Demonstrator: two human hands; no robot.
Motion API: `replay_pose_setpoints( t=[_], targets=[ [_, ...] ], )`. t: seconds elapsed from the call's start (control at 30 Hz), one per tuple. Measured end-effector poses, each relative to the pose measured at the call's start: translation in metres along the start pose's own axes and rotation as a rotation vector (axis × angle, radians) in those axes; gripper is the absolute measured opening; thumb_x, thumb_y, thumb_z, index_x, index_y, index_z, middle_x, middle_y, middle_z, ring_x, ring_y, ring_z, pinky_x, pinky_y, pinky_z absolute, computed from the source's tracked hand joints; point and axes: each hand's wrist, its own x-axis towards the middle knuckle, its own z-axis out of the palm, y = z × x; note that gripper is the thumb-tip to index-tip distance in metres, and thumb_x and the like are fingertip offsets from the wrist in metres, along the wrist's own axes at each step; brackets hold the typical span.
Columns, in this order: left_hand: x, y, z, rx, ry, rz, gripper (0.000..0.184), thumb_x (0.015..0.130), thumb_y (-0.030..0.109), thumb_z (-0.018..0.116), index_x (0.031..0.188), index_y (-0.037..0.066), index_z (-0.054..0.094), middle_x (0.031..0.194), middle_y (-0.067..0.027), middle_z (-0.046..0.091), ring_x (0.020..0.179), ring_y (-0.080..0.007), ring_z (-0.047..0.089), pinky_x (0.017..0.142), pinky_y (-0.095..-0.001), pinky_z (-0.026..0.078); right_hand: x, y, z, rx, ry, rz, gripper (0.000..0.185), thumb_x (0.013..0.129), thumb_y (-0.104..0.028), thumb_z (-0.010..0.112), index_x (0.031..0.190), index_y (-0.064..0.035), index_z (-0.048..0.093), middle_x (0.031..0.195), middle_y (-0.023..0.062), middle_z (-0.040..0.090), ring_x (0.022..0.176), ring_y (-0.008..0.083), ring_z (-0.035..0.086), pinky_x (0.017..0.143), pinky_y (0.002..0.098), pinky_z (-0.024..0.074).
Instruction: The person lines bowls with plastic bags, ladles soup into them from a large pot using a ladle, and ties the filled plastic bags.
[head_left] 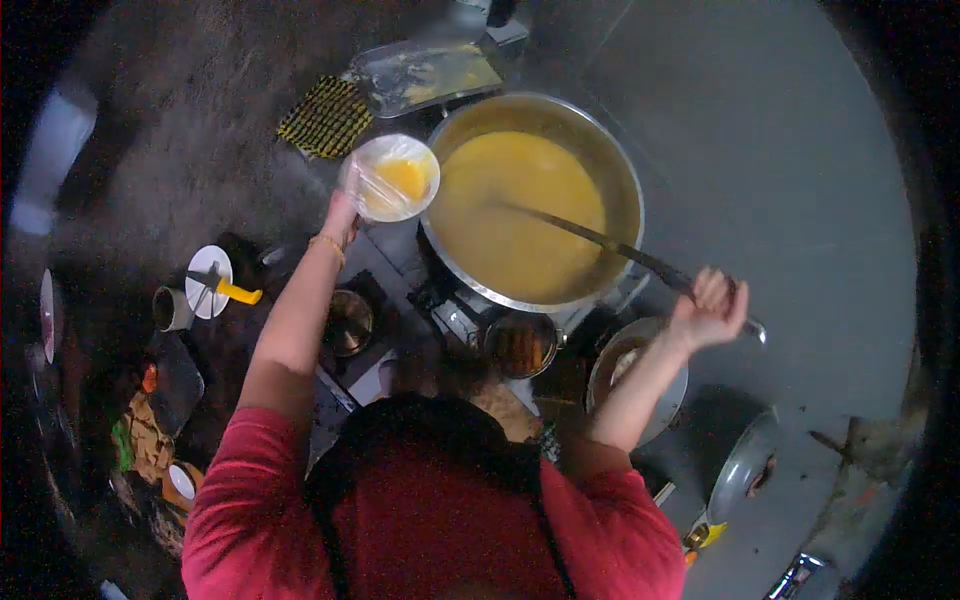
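My left hand [345, 205] grips the near-left edge of a white bowl [430, 178] that holds something yellow, with clear plastic over part of it. The bowl is tilted beside the left rim of a large metal pot [622, 165]. Yellow liquid [530, 165] fills much of the pot. My right hand [712, 305] is closed on the long handle of a ladle [640, 257]. The ladle's far end is under the liquid, so its head is hidden.
Behind the bowl lie a black-and-yellow woven mat [325, 117] and a clear tray [425, 78]. A pan [680, 405] is below my right forearm. A white lid [209, 268] with a yellow-handled tool [240, 292] lies left. A glass lid [740, 465] sits at right.
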Motion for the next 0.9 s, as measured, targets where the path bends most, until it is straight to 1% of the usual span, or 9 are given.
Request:
replay_pose_setpoints(
  t=[0.13,0.33,0.4,0.47,0.57,0.6,0.8,0.83,0.9],
  targets=[
    [-0.016,0.001,0.017,0.258,0.106,-0.125,0.055,0.079,0.057,0.052,0.085,0.003,0.061,0.074,-0.0054,0.061,0.06,-0.0149,0.056,0.05,-0.0297,0.042,0.005,-0.065,-0.004,0.086,-0.075,-0.113,0.036,0.085,-0.019,0.041,0.051,-0.0156,0.031,0.041,-0.0032,0.023,0.038,0.0087,0.021,0.042,0.0255,0.0183],
    [-0.012,-0.011,0.079,0.069,-0.045,-0.121,0.072,0.073,0.068,0.049,0.099,0.002,0.059,0.088,-0.0067,0.062,0.076,-0.0166,0.06,0.061,-0.0307,0.048,-0.001,-0.139,0.014,0.225,-0.343,-0.271,0.036,0.085,-0.018,0.044,0.052,-0.0154,0.031,0.043,-0.0025,0.024,0.038,0.0081,0.021,0.042,0.0242,0.0208],
    [-0.008,-0.012,0.097,0.009,-0.161,-0.26,0.074,0.077,0.067,0.041,0.127,0.012,0.043,0.123,-0.0067,0.049,0.112,-0.021,0.047,0.092,-0.0344,0.039,-0.007,-0.149,0.017,0.308,-0.515,-0.26,0.035,0.084,-0.018,0.045,0.052,-0.0151,0.031,0.044,-0.0023,0.025,0.038,0.0081,0.021,0.042,0.0241,0.0209],
    [0.008,-0.024,0.106,-0.017,-0.193,-0.264,0.073,0.078,0.067,0.04,0.127,0.012,0.042,0.122,-0.0068,0.049,0.11,-0.0207,0.049,0.092,-0.0346,0.04,-0.013,-0.157,0.014,0.213,-0.446,-0.372,0.032,0.082,-0.017,0.045,0.053,-0.0153,0.033,0.041,-0.004,0.025,0.035,0.0072,0.022,0.041,0.0222,0.0225],
    [0.02,-0.03,0.119,-0.055,-0.227,-0.142,0.071,0.08,0.065,0.037,0.128,0.012,0.039,0.122,-0.0078,0.049,0.109,-0.0207,0.05,0.092,-0.0357,0.041,-0.029,-0.163,0.028,0.458,-0.774,-0.348,0.033,0.066,-0.01,0.044,0.044,-0.0194,0.021,0.038,-0.0077,0.02,0.031,0.0048,0.017,0.037,0.02,0.0164],
    [0.019,-0.031,0.122,-0.065,-0.228,-0.02,0.071,0.082,0.064,0.034,0.129,0.012,0.037,0.123,-0.0085,0.048,0.109,-0.0211,0.05,0.092,-0.0365,0.041,-0.031,-0.168,0.029,0.458,-0.776,-0.343,0.033,0.066,-0.01,0.044,0.044,-0.0194,0.021,0.038,-0.0077,0.02,0.031,0.0048,0.017,0.037,0.02,0.0164],
    [-0.008,0.013,0.118,-0.338,-0.306,-0.163,0.07,0.083,0.063,0.032,0.131,0.012,0.033,0.128,-0.0105,0.043,0.115,-0.0239,0.045,0.097,-0.0372,0.037,-0.027,-0.149,0.046,0.324,-0.928,-0.471,0.031,0.068,-0.016,0.049,0.047,-0.0165,0.025,0.041,-0.0066,0.023,0.034,0.0048,0.023,0.038,0.0216,0.0177],
    [-0.019,0.024,0.117,-0.362,-0.233,-0.076,0.075,0.077,0.063,0.047,0.125,0.006,0.042,0.121,-0.0115,0.049,0.108,-0.0228,0.051,0.091,-0.0362,0.042,-0.03,-0.129,0.054,0.242,-0.939,-0.486,0.029,0.069,-0.018,0.05,0.049,-0.0143,0.03,0.044,-0.0049,0.027,0.037,0.0066,0.027,0.038,0.023,0.0201],
    [-0.016,0.031,0.107,-0.338,-0.259,0.005,0.073,0.078,0.062,0.046,0.126,0.007,0.041,0.122,-0.0109,0.049,0.109,-0.0224,0.05,0.091,-0.0359,0.041,-0.046,-0.079,0.068,-0.058,-0.971,-0.467,0.027,0.07,-0.02,0.054,0.053,-0.0087,0.037,0.049,0.0009,0.038,0.042,0.0135,0.037,0.043,0.0286,0.0294]
  ],
)
